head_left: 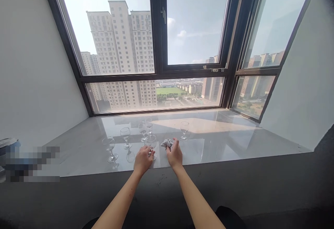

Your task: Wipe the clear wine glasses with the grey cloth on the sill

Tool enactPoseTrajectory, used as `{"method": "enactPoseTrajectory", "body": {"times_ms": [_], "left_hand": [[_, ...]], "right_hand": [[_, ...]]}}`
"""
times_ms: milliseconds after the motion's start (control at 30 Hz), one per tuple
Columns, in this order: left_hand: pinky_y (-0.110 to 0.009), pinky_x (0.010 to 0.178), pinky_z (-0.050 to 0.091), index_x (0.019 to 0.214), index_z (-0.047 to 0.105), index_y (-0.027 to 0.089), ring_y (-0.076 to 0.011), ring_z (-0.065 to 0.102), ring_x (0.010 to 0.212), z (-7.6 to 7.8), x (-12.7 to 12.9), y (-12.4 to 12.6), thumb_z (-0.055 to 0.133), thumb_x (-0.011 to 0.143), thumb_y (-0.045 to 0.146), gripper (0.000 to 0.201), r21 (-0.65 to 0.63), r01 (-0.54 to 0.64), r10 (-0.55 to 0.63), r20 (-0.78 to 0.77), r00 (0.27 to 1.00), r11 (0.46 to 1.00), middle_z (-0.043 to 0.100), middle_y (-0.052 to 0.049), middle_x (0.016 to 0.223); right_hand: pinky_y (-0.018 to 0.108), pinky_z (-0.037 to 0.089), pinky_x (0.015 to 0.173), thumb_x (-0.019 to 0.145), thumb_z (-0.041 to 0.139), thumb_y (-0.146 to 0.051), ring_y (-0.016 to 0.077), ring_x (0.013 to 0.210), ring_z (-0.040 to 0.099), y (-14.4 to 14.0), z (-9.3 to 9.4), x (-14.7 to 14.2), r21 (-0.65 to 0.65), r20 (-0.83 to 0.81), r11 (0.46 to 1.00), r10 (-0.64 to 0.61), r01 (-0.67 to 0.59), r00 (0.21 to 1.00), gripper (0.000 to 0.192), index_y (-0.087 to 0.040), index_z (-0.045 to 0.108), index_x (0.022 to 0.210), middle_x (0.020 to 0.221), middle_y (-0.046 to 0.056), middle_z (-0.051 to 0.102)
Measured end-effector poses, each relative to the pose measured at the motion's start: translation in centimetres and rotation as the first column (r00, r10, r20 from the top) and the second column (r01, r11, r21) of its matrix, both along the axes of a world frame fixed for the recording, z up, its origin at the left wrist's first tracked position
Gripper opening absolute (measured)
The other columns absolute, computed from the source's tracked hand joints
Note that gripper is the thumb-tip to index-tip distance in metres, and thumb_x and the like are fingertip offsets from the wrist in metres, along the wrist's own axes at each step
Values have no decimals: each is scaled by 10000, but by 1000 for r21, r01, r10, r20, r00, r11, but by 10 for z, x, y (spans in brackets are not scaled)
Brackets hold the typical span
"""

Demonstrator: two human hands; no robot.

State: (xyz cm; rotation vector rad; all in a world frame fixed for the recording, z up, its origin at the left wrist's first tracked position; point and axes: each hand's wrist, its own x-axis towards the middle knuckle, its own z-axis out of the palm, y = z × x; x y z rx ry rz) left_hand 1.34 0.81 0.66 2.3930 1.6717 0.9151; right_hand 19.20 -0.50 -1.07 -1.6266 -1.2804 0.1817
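Note:
My left hand [143, 159] is closed round the stem of a stemmed glass [151, 140], low over the sill near its front edge. Whether the glass's foot touches the sill I cannot tell. To the right, my right hand [175, 153] pinches a crumpled grey-white cloth [167, 143], apart from the glass. Other clear stemmed glasses stand upright: one at far left [110, 149], another glass [125, 136] beside it, and two close together behind my left hand, a nearer glass [142, 130] and a farther glass [149, 125]. A lone glass [184, 130] stands right of the cloth.
The glossy pale window sill [235, 140] reflects light and ends at a front edge above a dark wall [208, 183]. A dark-framed window [159, 77] rises behind it, with white walls on both sides. At far left an object [10, 142] is partly blurred out.

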Motion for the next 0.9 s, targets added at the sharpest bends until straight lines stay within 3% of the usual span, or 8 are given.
{"method": "enactPoseTrajectory", "body": {"times_ms": [100, 200, 300, 467, 533, 667, 800, 900], "left_hand": [[-280, 787, 406, 899, 635, 198, -188, 543, 969, -2, -1, 0, 464, 890, 307, 203, 29, 11, -10, -9, 1000, 1000, 619, -58, 971], [-296, 802, 405, 919, 636, 192, -195, 538, 962, -5, 0, 0, 465, 887, 294, 202, 43, 7, -6, -31, 1000, 999, 614, -63, 961], [-307, 817, 399, 926, 637, 189, -202, 533, 975, -5, 0, 0, 456, 891, 278, 205, 44, 0, 3, -54, 999, 999, 610, -70, 963], [-308, 806, 395, 856, 617, 183, -200, 533, 943, -6, 0, -1, 455, 885, 272, 187, 36, -13, 15, -76, 997, 999, 600, -64, 934], [-306, 792, 393, 834, 603, 178, -198, 534, 922, -6, 0, -1, 452, 884, 274, 186, 44, -24, 28, -81, 996, 999, 594, -66, 921], [-303, 777, 387, 833, 589, 179, -197, 534, 909, -6, 0, 0, 443, 886, 267, 179, 55, -33, 37, -74, 997, 998, 590, -65, 912], [-294, 757, 379, 867, 594, 181, -197, 536, 912, -5, 0, 1, 427, 883, 213, 171, 28, -46, 48, -61, 997, 999, 595, -63, 895], [-291, 764, 377, 916, 604, 181, -203, 539, 944, -4, -1, 1, 445, 867, 184, 167, 12, -38, 38, -56, 998, 999, 603, -70, 912]], "right_hand": [[294, 422, 623, 848, 478, -361, 245, 869, 595, 2, 19, 1, 90, -143, 996, -17, 30, 990, 496, -191, 327, 1289, 1093, 125, 586], [308, 437, 699, 819, 521, -310, 247, 952, 565, 3, 51, -6, 230, -127, 973, 5, 24, 992, 469, -193, 378, 1249, 1089, 119, 591], [344, 413, 834, 778, 525, -175, 247, 1062, 493, 6, 86, -21, 301, 114, 944, 108, -138, 988, 455, -194, 440, 1225, 1051, 98, 618], [358, 345, 926, 682, 513, -36, 232, 1082, 440, 13, 122, -46, 52, 525, 900, 344, -433, 779, 578, -195, 507, 1239, 981, 71, 644], [363, 343, 926, 689, 516, -54, 241, 1086, 437, 15, 126, -52, -14, 569, 898, 369, -440, 735, 595, -172, 493, 1272, 959, 87, 637], [357, 376, 887, 771, 499, -133, 236, 1011, 483, 13, 120, -55, -31, 531, 907, 371, -420, 762, 585, -156, 401, 1348, 954, 87, 618], [350, 400, 868, 789, 418, -60, 227, 997, 492, 5, 102, -60, 138, 498, 917, 262, -374, 826, 614, -134, 321, 1390, 1098, 123, 574], [376, 386, 928, 774, 412, -42, 241, 1082, 460, 1, 97, -65, 226, 469, 903, 228, -365, 853, 575, -139, 400, 1340, 1081, 117, 586]]}}
